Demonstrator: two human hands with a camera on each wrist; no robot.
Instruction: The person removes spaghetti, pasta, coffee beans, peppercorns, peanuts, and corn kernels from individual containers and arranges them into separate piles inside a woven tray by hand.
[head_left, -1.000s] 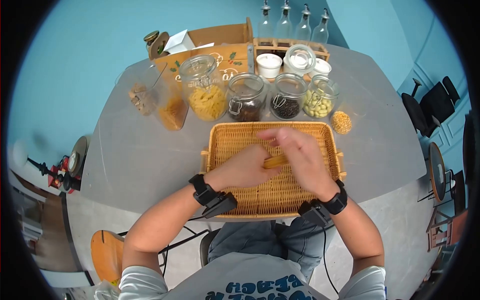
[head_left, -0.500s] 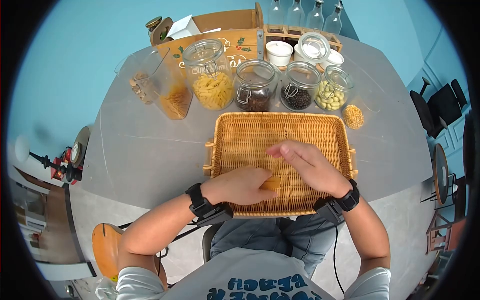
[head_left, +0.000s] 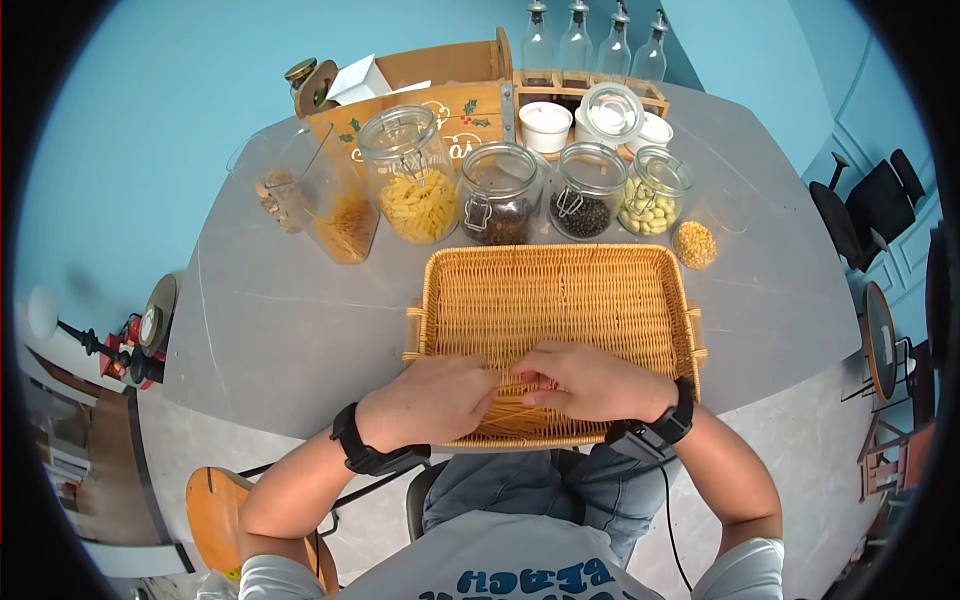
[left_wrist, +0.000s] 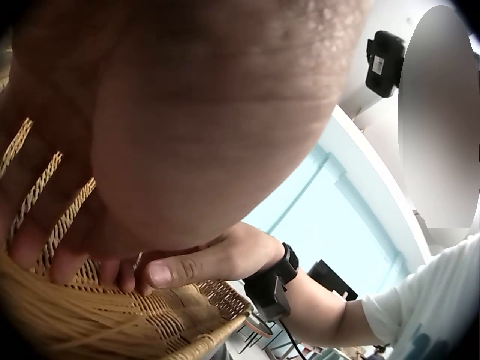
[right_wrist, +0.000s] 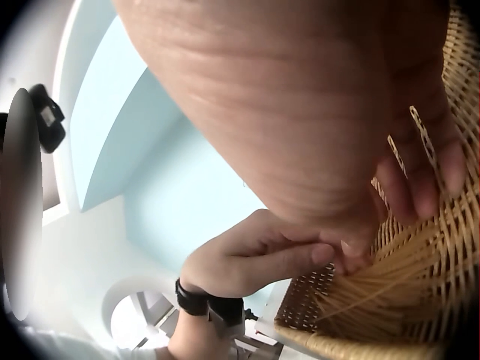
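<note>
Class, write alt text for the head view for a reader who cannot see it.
Both hands, left hand and right hand, rest on thin pasta strands at the near edge of a wicker tray on a grey table. Behind the tray stand glass jars of dry foods.

Basket before me on the desk
My hands [head_left: 430, 398] [head_left: 590, 382] lie side by side in the basket [head_left: 560, 300]; jars [head_left: 500, 195] stand behind it on the desk [head_left: 280, 320].

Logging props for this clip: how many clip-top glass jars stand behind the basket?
4, in a row behind the wicker basket: pasta jar, dark-filled jar, black-bean jar, pale-bean jar. None seem hidden.
</note>
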